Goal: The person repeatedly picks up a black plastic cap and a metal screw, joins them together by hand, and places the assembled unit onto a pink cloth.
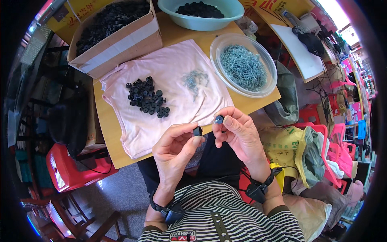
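My left hand (175, 147) pinches a small black plastic cap (197, 131) between thumb and fingertips, above the near edge of the table. Close to its right, my right hand (240, 131) grips another small black piece (219, 119) with a shiny side; whether a screw sits in it I cannot tell. The two pieces are apart. Beyond my hands a pink cloth (129, 137) covers part of the table. On it lie a loose pile of black caps (147, 97) at left and a few scattered screws (194, 82) at right.
A cardboard box (121, 46) full of black parts stands at the far left. A pale green basin (181, 21) holds more black pieces at the back. At right, a clear tub (213, 56) is heaped with screws (244, 66). A red stool (72, 169) stands left of the wooden table (109, 151).
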A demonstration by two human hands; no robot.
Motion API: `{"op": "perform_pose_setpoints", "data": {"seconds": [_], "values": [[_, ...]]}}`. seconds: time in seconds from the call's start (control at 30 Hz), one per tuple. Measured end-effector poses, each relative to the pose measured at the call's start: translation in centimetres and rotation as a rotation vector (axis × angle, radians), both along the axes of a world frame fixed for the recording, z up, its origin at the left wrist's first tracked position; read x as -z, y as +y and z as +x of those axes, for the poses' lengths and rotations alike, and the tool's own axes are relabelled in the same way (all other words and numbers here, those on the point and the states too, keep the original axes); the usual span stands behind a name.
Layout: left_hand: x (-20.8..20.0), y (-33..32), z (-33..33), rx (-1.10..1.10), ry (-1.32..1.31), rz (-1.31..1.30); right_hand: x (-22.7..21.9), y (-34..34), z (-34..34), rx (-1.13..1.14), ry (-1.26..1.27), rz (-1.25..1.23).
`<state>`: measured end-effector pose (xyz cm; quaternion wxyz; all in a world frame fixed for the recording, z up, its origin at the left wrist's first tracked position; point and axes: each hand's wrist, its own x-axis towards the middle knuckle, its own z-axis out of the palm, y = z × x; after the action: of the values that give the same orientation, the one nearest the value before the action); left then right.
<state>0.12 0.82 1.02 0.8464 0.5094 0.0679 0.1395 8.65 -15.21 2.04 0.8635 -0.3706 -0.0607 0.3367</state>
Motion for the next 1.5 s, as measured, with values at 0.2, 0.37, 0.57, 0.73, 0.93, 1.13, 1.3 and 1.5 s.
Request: {"op": "perform_pose_setpoints", "data": {"seconds": [0.2, 0.37, 0.57, 0.73, 0.93, 1.13, 1.3, 1.5], "values": [[0.1, 0.1, -0.3, 0.019, -0.031, -0.089, -0.7, -0.1, -0.3, -0.003, -0.046, -0.024], [-0.2, -0.1, -0.4, 0.017, -0.043, -0.103, -1.4, 0.1, -0.7, 0.044, -0.125, -0.072], [-0.4, -0.4, -0.4, -0.029, -0.004, -0.045, -1.4, 0.3, -1.3, 0.118, -0.419, -0.177], [0.2, -0.1, -0.4, 0.067, -0.066, -0.23, -3.0, 0.4, -1.5, 0.229, -0.888, -0.477], [0.3, -0.1, -0.6, 0.038, -0.038, -0.292, -3.6, 0.9, -1.6, 0.319, -1.243, -0.595], [0.5, 0.0, -0.7, 0.025, -0.054, -0.251, -3.4, 0.9, -1.7, 0.326, -1.3, -0.606], [0.2, -0.1, -0.5, 0.009, -0.069, -0.235, -3.1, 1.1, -1.7, 0.33, -1.309, -0.631], [0.5, -0.1, -0.5, 0.011, -0.069, -0.169, -2.8, 1.1, -1.9, 0.343, -1.316, -0.647]]}}
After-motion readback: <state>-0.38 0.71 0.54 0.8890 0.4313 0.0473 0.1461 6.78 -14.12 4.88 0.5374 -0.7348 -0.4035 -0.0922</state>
